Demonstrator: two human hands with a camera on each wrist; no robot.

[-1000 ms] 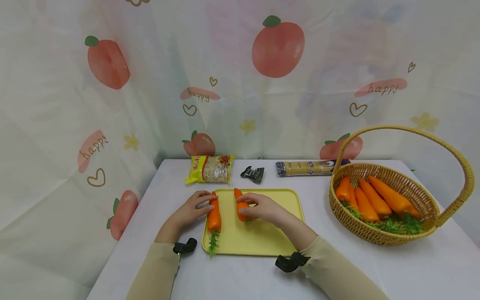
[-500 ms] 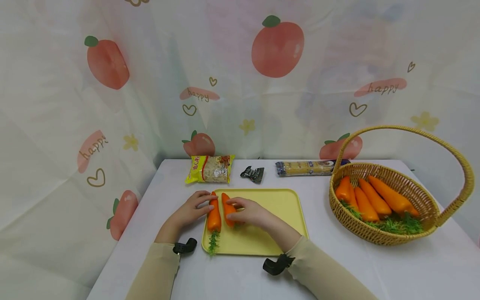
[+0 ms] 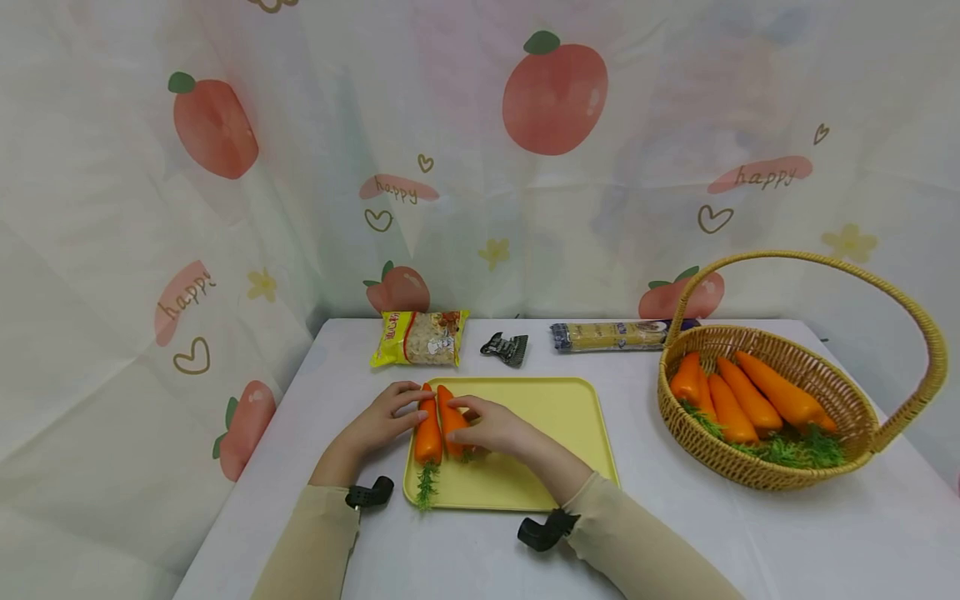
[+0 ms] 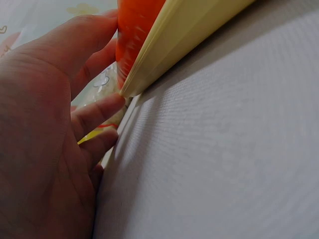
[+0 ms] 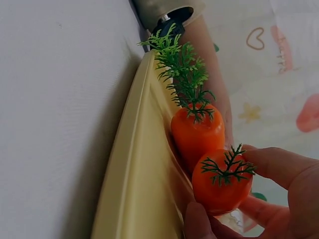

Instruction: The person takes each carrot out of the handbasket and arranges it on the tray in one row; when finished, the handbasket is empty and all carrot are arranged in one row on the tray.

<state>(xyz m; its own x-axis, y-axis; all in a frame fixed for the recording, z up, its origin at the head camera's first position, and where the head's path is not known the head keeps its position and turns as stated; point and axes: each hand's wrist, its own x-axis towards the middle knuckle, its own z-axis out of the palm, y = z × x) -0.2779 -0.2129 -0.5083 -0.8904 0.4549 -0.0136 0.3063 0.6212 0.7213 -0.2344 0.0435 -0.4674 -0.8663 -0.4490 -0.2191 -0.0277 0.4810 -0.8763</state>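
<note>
Two orange toy carrots lie side by side on the left part of a yellow tray [image 3: 540, 475]. My left hand [image 3: 382, 423] touches the left carrot [image 3: 428, 442] with thumb and fingertips from its left side, fingers fairly straight. In the left wrist view the left hand [image 4: 55, 94] has lower fingers by the tray edge [image 4: 154, 59]. My right hand [image 3: 495, 425] grips the right carrot [image 3: 448, 417], fingers and thumb around its thick end. From the right wrist, this held carrot [image 5: 219, 191] shows a short green sprig, close against the leafier left carrot [image 5: 197, 132].
A wicker basket [image 3: 750, 468] with a tall handle stands at the right, holding several carrots [image 3: 780, 392]. Along the back lie a yellow snack bag [image 3: 423, 339], a small dark packet [image 3: 506, 348] and a long noodle-like package [image 3: 611, 336]. A printed curtain [image 3: 465, 233] hangs behind.
My right hand has moved left across the tray with its carrot, which now lies close beside the left one. The left hand and left carrot have stayed in place.
</note>
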